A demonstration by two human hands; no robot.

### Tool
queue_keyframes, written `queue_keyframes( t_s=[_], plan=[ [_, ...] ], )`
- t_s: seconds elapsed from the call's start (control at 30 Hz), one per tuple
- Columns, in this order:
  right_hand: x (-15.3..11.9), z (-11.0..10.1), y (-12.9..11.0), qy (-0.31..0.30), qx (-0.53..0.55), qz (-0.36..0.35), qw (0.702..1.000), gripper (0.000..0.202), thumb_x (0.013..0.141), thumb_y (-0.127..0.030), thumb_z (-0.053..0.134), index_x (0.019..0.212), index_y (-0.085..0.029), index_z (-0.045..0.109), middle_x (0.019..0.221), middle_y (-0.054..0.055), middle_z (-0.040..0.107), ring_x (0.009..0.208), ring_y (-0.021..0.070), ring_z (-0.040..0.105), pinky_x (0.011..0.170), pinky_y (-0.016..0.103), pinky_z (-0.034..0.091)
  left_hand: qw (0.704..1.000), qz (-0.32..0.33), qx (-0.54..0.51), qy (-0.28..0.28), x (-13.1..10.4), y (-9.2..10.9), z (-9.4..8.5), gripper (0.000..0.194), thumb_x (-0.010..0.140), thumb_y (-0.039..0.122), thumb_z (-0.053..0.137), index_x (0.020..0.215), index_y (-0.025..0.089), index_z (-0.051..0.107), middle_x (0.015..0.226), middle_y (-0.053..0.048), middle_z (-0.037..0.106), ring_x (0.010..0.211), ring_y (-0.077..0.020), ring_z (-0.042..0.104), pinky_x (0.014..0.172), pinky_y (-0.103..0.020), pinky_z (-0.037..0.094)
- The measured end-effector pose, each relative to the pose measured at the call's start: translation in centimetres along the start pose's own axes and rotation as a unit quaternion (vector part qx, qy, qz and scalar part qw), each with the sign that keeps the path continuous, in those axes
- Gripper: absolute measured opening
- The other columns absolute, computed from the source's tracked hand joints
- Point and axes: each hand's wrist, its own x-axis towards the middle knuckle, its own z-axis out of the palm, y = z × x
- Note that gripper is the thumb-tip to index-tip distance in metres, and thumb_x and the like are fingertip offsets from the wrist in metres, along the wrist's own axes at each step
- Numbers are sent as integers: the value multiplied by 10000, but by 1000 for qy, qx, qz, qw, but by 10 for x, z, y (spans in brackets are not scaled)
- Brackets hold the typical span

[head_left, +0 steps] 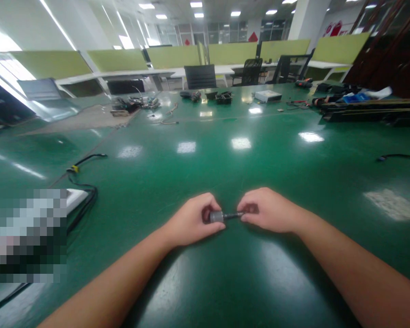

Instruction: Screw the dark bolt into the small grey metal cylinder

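My left hand (194, 218) is closed around a small grey cylinder (216, 216), which lies sideways just above or on the green tabletop (205, 282). From the cylinder's right end a thin dark rod (231, 216) sticks out. Thumb and fingers of my right hand (264, 209) pinch the rod's far end. Cylinder and rod lie in one line between the two hands; whether they are one piece I cannot tell. My fingers hide both outer ends.
Black cables (85, 187) lie at the left, by a pixelated device. A white box (267, 95), a tangle of parts (133, 105) and long black bars (372, 111) are at the back. Another cable end (396, 156) lies at the right.
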Motion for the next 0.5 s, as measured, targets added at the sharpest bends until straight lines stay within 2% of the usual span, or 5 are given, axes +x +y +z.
queue_keyframes(
  t_s=[0.1,0.2,0.33,0.5],
  plan=[
    [9,18,-8,36,-21,-60,997,118,876,-228,695,983,-222,743,936,20,736,899,181,637,813,312,422,1000,10,-1,11,0,-3,2,249,801,322,759,914,183,587,838,4,590,723,-145,544,647,-252,413],
    [14,30,-13,60,-35,-63,996,102,885,-239,697,975,-212,737,950,34,732,913,192,626,825,329,406,1000,17,0,26,0,-4,2,281,787,340,778,905,179,581,838,3,585,742,-151,548,667,-260,421],
    [13,31,-11,72,-32,-60,995,101,876,-247,712,972,-219,732,928,21,727,888,186,611,806,325,399,1000,21,-9,14,0,-2,0,291,825,400,750,940,177,603,847,-2,588,734,-146,547,659,-258,426],
    [10,30,-10,70,-25,-61,995,141,872,-253,704,1009,-220,719,960,22,725,914,190,612,820,327,406,1000,10,-5,16,0,0,0,219,869,352,695,992,184,629,851,-2,598,716,-137,549,643,-250,427]
  ],
)
